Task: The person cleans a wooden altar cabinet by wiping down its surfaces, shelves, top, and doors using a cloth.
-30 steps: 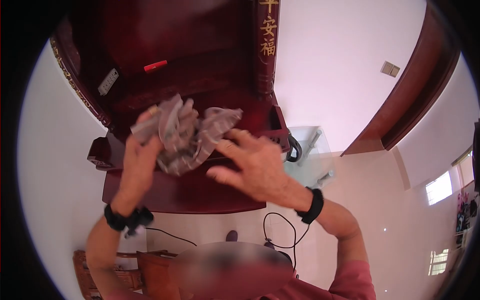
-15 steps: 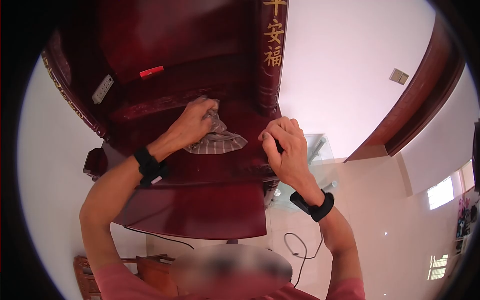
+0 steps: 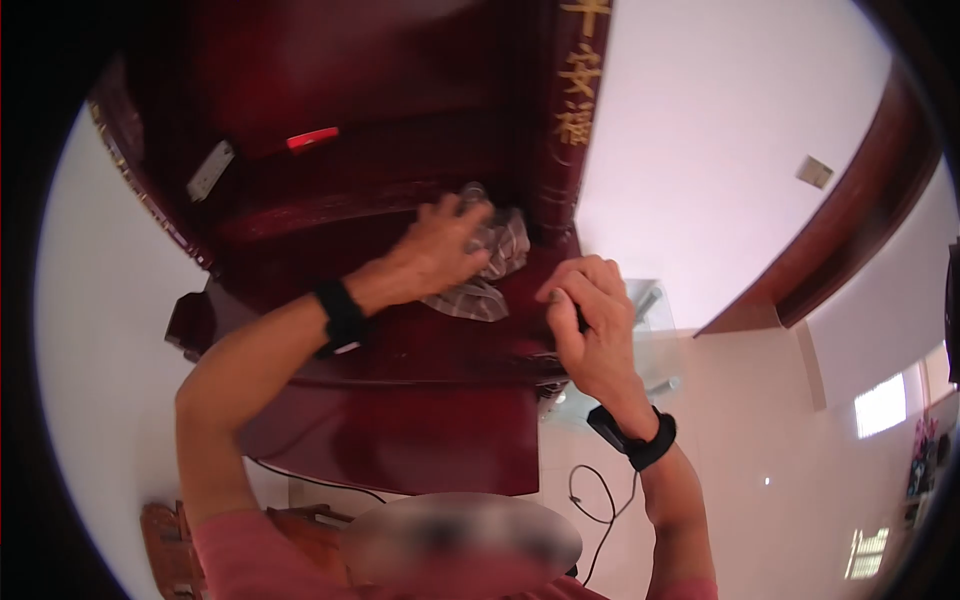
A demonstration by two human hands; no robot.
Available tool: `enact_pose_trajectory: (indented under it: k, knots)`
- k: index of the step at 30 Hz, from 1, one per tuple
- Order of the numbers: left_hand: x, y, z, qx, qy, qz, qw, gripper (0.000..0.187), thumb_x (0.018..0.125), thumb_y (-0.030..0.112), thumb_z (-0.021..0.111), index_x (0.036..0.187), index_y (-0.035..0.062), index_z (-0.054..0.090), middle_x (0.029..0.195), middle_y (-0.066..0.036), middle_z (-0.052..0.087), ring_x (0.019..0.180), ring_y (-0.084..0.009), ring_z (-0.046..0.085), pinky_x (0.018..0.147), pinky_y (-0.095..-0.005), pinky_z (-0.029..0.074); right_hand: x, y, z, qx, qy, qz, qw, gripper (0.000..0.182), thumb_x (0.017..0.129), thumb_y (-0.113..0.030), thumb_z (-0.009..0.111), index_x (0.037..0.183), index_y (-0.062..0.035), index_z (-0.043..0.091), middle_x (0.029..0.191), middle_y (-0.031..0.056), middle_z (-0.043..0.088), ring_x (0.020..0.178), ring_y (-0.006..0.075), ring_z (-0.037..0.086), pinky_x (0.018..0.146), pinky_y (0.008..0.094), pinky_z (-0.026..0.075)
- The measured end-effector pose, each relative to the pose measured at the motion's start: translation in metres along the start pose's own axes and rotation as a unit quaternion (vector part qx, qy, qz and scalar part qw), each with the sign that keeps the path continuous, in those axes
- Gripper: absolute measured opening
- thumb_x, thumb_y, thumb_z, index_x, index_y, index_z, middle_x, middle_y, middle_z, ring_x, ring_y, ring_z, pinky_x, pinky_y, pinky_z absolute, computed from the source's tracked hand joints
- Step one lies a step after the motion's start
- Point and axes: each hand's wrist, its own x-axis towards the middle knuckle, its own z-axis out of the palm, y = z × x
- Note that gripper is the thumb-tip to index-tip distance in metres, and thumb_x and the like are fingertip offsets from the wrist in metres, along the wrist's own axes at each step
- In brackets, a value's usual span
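A grey-brown striped cloth lies crumpled on the dark red wooden shelf of a cabinet. My left hand is on the cloth, slightly blurred, with its fingers bent over the fabric and part of the cloth trailing below the palm. Beside the shelf's right edge, my right hand is curled closed. Something dark shows between its thumb and fingers, too small to name. Both wrists wear black bands.
A white power strip and a red object are at the back of the cabinet. A pillar with gold characters rises at the right. Below are a glass table and a black cable on the floor.
My left hand has moved right along the shelf toward the pillar, and the cloth has shifted and bunched up with it. My right hand keeps its curled shape. The view has shifted slightly.
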Motion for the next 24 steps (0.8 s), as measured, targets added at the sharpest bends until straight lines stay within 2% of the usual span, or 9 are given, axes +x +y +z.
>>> enact_pose_trajectory:
  k: [1, 5, 7, 11, 14, 16, 18, 22, 24]
  knots:
    - [0.002, -0.004, 0.006, -0.003, 0.041, 0.046, 0.998, 0.042, 0.080, 0.017, 0.056, 0.120, 0.0052, 0.048, 0.107, -0.021, 0.049, 0.102, -0.0359, 0.049, 0.083, -0.0469, 0.044, 0.001, -0.002, 0.000, 0.005, -0.004, 0.007, 1.000, 0.004, 0.076, -0.006, 0.058, 0.074, -0.0081, 0.060, 0.081, 0.0037, 0.056, 0.076, 0.0242, 0.049, 0.069, 0.0361, 0.036]
    - [0.039, -0.016, 0.000, -0.137, 0.030, 0.027, 0.990, 0.038, 0.081, 0.013, 0.052, 0.118, 0.0050, 0.049, 0.102, -0.020, 0.053, 0.103, -0.0343, 0.050, 0.082, -0.0461, 0.045, 0.003, -0.005, -0.002, 0.007, -0.033, 0.016, 0.999, 0.006, 0.076, -0.004, 0.056, 0.073, -0.0070, 0.060, 0.080, 0.0051, 0.055, 0.074, 0.0238, 0.047, 0.069, 0.0356, 0.036]
    - [0.049, -0.009, 0.002, -0.233, 0.116, 0.019, 0.965, 0.038, 0.080, 0.011, 0.051, 0.117, 0.0032, 0.049, 0.101, -0.019, 0.055, 0.104, -0.0338, 0.050, 0.084, -0.0470, 0.043, 0.003, -0.005, -0.002, 0.002, -0.030, 0.009, 1.000, 0.008, 0.077, -0.004, 0.054, 0.072, -0.0053, 0.060, 0.079, 0.0066, 0.055, 0.074, 0.0236, 0.047, 0.068, 0.0346, 0.036]
    - [0.042, 0.002, 0.040, -0.097, 0.149, 0.049, 0.983, 0.038, 0.081, 0.013, 0.051, 0.117, 0.0012, 0.048, 0.108, -0.020, 0.053, 0.104, -0.0371, 0.048, 0.087, -0.0487, 0.041, 0.003, -0.006, -0.004, 0.000, -0.037, 0.010, 0.999, 0.010, 0.078, -0.004, 0.052, 0.072, -0.0033, 0.059, 0.079, 0.0077, 0.055, 0.075, 0.0239, 0.047, 0.068, 0.0345, 0.038]
    - [0.027, 0.008, 0.041, -0.086, 0.119, 0.049, 0.988, 0.040, 0.081, 0.013, 0.051, 0.119, 0.0009, 0.047, 0.116, -0.021, 0.049, 0.104, -0.0405, 0.046, 0.090, -0.0506, 0.039, 0.003, -0.006, -0.003, -0.008, -0.036, 0.001, 0.999, 0.011, 0.079, -0.004, 0.050, 0.074, -0.0030, 0.060, 0.079, 0.0083, 0.055, 0.076, 0.0245, 0.047, 0.068, 0.0346, 0.038]
    - [0.026, 0.003, 0.030, -0.044, 0.057, 0.143, 0.987, 0.043, 0.081, 0.013, 0.052, 0.122, 0.0025, 0.045, 0.123, -0.021, 0.045, 0.104, -0.0418, 0.045, 0.089, -0.0515, 0.039, 0.003, -0.008, -0.002, -0.002, -0.039, -0.010, 0.999, 0.012, 0.080, -0.005, 0.048, 0.075, -0.0021, 0.059, 0.079, 0.0090, 0.054, 0.076, 0.0247, 0.047, 0.068, 0.0340, 0.038]
    - [0.013, 0.002, 0.027, -0.028, 0.049, 0.143, 0.988, 0.044, 0.080, 0.012, 0.053, 0.123, 0.0031, 0.044, 0.120, -0.019, 0.046, 0.101, -0.0403, 0.046, 0.089, -0.0503, 0.040, 0.002, -0.008, -0.002, -0.018, -0.040, -0.002, 0.999, 0.014, 0.081, -0.005, 0.046, 0.075, -0.0013, 0.058, 0.079, 0.0091, 0.053, 0.076, 0.0244, 0.047, 0.067, 0.0339, 0.038]
    - [-0.023, -0.008, 0.010, 0.044, 0.097, 0.313, 0.944, 0.043, 0.080, 0.006, 0.051, 0.122, 0.0060, 0.045, 0.105, -0.014, 0.048, 0.090, -0.0282, 0.048, 0.086, -0.0416, 0.038, 0.004, -0.011, -0.004, -0.014, -0.051, 0.002, 0.999, 0.018, 0.084, -0.007, 0.044, 0.076, -0.0008, 0.059, 0.078, 0.0093, 0.053, 0.076, 0.0237, 0.047, 0.065, 0.0338, 0.038]
    - [-0.051, -0.007, -0.007, -0.048, -0.014, 0.273, 0.961, 0.044, 0.078, 0.001, 0.049, 0.121, 0.0052, 0.046, 0.101, -0.013, 0.049, 0.087, -0.0238, 0.049, 0.084, -0.0369, 0.038, 0.003, -0.009, -0.004, -0.016, -0.048, -0.003, 0.999, 0.019, 0.085, -0.008, 0.044, 0.076, -0.0007, 0.059, 0.078, 0.0089, 0.053, 0.076, 0.0228, 0.047, 0.065, 0.0331, 0.038]
